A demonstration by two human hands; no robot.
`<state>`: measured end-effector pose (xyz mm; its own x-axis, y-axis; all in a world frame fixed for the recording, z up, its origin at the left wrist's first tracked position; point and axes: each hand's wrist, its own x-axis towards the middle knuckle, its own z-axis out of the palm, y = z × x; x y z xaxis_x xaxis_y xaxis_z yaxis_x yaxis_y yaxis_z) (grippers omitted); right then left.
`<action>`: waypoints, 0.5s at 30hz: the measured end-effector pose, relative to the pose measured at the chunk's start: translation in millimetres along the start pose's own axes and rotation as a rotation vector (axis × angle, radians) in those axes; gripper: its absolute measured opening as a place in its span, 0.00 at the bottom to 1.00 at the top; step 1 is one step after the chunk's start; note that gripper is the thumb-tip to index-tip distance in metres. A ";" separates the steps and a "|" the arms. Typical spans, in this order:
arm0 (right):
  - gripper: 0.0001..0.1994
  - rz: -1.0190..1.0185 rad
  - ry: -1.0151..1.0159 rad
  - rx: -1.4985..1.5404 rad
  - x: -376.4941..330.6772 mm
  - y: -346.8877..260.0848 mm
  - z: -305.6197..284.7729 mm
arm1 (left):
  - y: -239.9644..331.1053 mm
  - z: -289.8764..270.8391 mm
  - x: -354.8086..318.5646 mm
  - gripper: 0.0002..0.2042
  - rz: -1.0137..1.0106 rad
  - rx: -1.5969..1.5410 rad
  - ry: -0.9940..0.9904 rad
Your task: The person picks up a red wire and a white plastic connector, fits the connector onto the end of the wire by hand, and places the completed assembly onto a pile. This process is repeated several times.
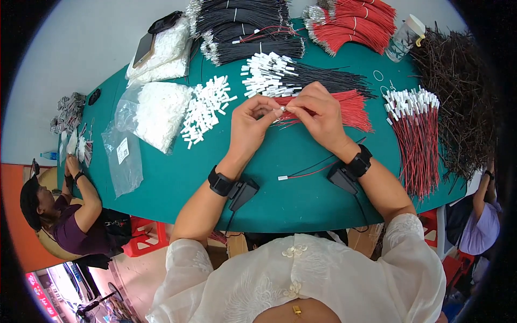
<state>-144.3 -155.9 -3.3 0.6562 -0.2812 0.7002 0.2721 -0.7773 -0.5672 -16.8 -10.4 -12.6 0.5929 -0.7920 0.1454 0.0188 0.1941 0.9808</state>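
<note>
My hands meet over the middle of the green table, both closed in a pinch. Between the fingertips of my left hand (253,119) is a small white connector housing (283,109). My right hand (322,116) pinches right beside it, and its fingers hide what they grip. Beneath and behind the hands lie a bundle of red wires (353,110) and black wires (323,75) ending in white connectors (269,72). Loose white housings (207,107) are piled left of my left hand. One connector with a red and a black wire (283,177) lies nearer me, between my forearms.
Bags of white housings (161,113) stand left. Black wire bundles (242,29) and red wire bundles (355,27) lie at the back, near a clear plastic jar (405,39). Finished-looking red-black harnesses (417,145) and a dark heap (458,102) occupy the right. Two people sit at the sides.
</note>
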 end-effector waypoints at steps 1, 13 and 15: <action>0.04 0.001 0.000 0.000 0.0 0.2 -0.4 | 1.7 1.1 0.1 0.06 -0.001 0.000 -0.001; 0.04 0.024 -0.001 0.071 0.6 4.1 0.5 | 2.9 -3.8 2.2 0.08 -0.111 -0.030 0.037; 0.04 0.060 -0.005 0.071 -0.4 3.6 -0.2 | 3.4 -3.7 1.2 0.08 -0.117 -0.037 0.039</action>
<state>-143.7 -158.7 -5.5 0.6761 -0.3236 0.6620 0.2810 -0.7173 -0.6376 -13.1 -8.6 -9.6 0.6157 -0.7876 0.0246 0.1187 0.1235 0.9852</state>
